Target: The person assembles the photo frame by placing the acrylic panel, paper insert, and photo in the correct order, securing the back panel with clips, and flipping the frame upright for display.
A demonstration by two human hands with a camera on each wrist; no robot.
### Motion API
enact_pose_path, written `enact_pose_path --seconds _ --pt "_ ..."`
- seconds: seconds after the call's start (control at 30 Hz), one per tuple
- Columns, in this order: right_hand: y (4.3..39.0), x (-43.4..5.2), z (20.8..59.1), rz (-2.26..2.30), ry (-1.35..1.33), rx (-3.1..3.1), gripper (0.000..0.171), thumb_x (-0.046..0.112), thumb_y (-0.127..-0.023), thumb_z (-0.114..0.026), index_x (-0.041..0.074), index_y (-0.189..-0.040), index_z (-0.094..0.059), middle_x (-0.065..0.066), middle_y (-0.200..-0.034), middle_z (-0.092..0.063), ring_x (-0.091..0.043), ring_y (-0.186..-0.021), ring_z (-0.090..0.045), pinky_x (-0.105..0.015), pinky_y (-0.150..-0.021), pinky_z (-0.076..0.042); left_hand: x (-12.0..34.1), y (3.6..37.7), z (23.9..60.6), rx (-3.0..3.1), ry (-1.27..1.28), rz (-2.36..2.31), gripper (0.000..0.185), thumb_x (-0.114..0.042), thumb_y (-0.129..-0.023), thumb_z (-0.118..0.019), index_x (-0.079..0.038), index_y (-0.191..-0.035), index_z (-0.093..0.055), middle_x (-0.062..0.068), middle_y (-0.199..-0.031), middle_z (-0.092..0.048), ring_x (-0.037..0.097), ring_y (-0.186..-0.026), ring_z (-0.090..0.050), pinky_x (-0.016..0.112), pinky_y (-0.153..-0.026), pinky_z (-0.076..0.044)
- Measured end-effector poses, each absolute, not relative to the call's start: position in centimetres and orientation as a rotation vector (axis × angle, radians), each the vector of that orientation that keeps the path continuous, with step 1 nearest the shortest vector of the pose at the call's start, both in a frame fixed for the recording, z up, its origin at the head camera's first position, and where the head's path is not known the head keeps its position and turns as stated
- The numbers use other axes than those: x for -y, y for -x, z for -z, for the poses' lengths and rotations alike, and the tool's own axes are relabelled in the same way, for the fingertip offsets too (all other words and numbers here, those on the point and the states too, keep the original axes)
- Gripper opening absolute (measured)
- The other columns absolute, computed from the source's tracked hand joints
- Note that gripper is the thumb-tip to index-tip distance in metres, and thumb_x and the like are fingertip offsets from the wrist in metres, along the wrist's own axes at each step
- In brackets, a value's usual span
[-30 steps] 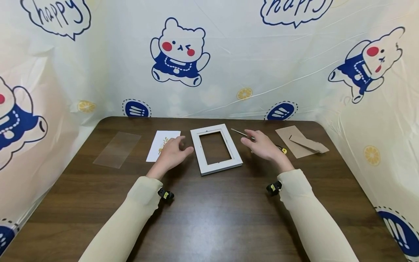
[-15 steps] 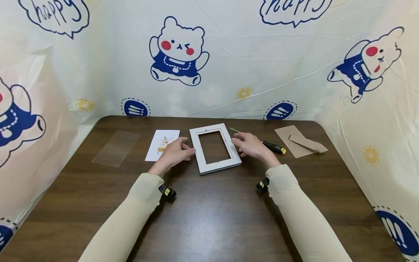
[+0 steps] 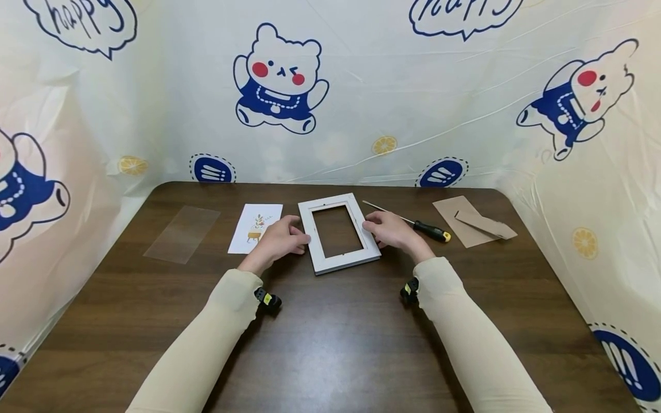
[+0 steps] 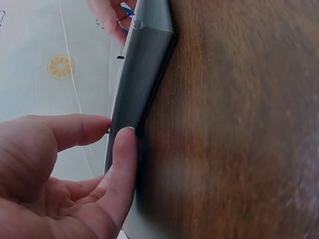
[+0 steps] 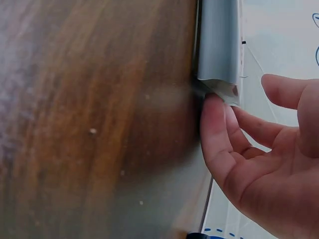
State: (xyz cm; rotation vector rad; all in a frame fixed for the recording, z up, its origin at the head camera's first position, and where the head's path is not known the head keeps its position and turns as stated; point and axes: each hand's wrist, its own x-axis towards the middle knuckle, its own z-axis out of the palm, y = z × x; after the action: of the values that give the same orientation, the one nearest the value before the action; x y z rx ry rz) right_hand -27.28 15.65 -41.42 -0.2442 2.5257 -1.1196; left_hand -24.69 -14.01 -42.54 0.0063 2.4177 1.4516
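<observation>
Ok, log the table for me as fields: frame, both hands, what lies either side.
Frame: white, lying on the table, which shows through its opening
Left hand: touching frame's left side
Right hand: touching frame's right side
Left of frame: printed card, then clear sheet
Right of frame: screwdriver, then brown board with strip across it

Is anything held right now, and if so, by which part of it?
The left hand touches the white frame at its left side; the right hand is at its right side. Whether either grips it cannot be told.
</observation>
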Motion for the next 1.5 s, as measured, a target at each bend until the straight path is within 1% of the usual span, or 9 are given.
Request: enact_pose_path --seconds 0.23,0.37,0.47,0.57,0.77,1.13,1.3,1.5 --pt "27.6 -15.5 42.1 1.111 0.257 -2.562 0.049 0.026 -0.11 -0.055 -0.001 -0.15 -0.054 -0.024 -0.136 -0.064 -0.029 -0.101 -0.068 -0.038 -0.079 -0.065 13.8 25.0 42.9 -2.39 -0.01 -1.487 0.074 -0.01 -0.1 -0.069 0.001 -0.163 -0.032 0.022 -0.124 -0.065 0.018 -0.079 -0.075 0.032 -0.079 -0.065" --pt "27.8 -15.5 42.5 1.102 0.269 -2.572 0.046 0.022 -0.108 -0.057 0.0 -0.148 -0.056 -0.022 -0.122 -0.067 -0.025 -0.093 -0.067 -0.033 -0.071 -0.064 13.7 25.1 43.0 -2.374 -0.007 -1.51 0.074 -0.008 -0.099 -0.068 0.002 -0.163 -0.031 0.021 -0.121 -0.064 0.018 -0.078 -0.074 0.032 -0.079 -0.066" --pt "27.9 -15.6 42.6 1.09 0.272 -2.581 0.044 0.02 -0.108 -0.059 0.0 -0.147 -0.057 -0.019 -0.112 -0.067 -0.022 -0.085 -0.065 -0.03 -0.067 -0.062 13.6 25.2 43.0 -2.356 -0.008 -1.526 0.075 -0.006 -0.099 -0.068 0.002 -0.163 -0.03 0.021 -0.119 -0.063 0.018 -0.078 -0.074 0.032 -0.079 -0.066" --pt "27.9 -15.5 42.6 1.087 0.272 -2.588 0.043 0.019 -0.108 -0.06 0.0 -0.146 -0.056 -0.018 -0.107 -0.066 -0.02 -0.079 -0.064 -0.03 -0.066 -0.061 13.5 25.2 42.9 -2.356 -0.013 -1.528 0.075 -0.005 -0.098 -0.067 0.002 -0.163 -0.03 0.02 -0.117 -0.062 0.018 -0.078 -0.074 0.032 -0.078 -0.066" --pt "27.8 -15.3 42.4 1.067 0.242 -2.589 0.044 0.018 -0.108 -0.062 0.0 -0.147 -0.055 -0.016 -0.101 -0.066 -0.019 -0.072 -0.065 -0.033 -0.064 -0.064 13.5 25.0 42.7 -2.341 -0.019 -1.53 0.075 -0.005 -0.099 -0.066 0.002 -0.163 -0.029 0.019 -0.115 -0.061 0.017 -0.077 -0.073 0.032 -0.078 -0.065" --pt "27.3 -15.4 42.0 1.108 0.165 -2.523 0.044 0.016 -0.107 -0.067 0.001 -0.146 -0.055 -0.017 -0.096 -0.066 -0.022 -0.071 -0.071 -0.035 -0.064 -0.066 13.4 24.9 42.7 -2.339 -0.038 -1.52 0.076 -0.003 -0.098 -0.064 0.001 -0.164 -0.028 0.016 -0.11 -0.06 0.016 -0.074 -0.07 0.03 -0.075 -0.065" --pt "26.8 -15.5 41.8 1.136 0.14 -2.491 0.047 0.016 -0.106 -0.068 0.0 -0.148 -0.052 -0.017 -0.095 -0.066 -0.021 -0.069 -0.071 -0.035 -0.064 -0.066 13.5 24.8 42.8 -2.341 -0.046 -1.499 0.074 -0.003 -0.098 -0.064 0.0 -0.164 -0.03 0.016 -0.11 -0.06 0.017 -0.075 -0.07 0.029 -0.075 -0.064" --pt "26.3 -15.6 41.9 1.163 0.106 -2.463 0.049 0.015 -0.105 -0.068 0.001 -0.149 -0.05 -0.017 -0.098 -0.064 -0.021 -0.068 -0.071 -0.035 -0.063 -0.065 13.5 24.8 42.9 -2.344 -0.076 -1.476 0.073 -0.004 -0.099 -0.063 0.0 -0.164 -0.03 0.017 -0.11 -0.061 0.018 -0.077 -0.069 0.03 -0.076 -0.064"
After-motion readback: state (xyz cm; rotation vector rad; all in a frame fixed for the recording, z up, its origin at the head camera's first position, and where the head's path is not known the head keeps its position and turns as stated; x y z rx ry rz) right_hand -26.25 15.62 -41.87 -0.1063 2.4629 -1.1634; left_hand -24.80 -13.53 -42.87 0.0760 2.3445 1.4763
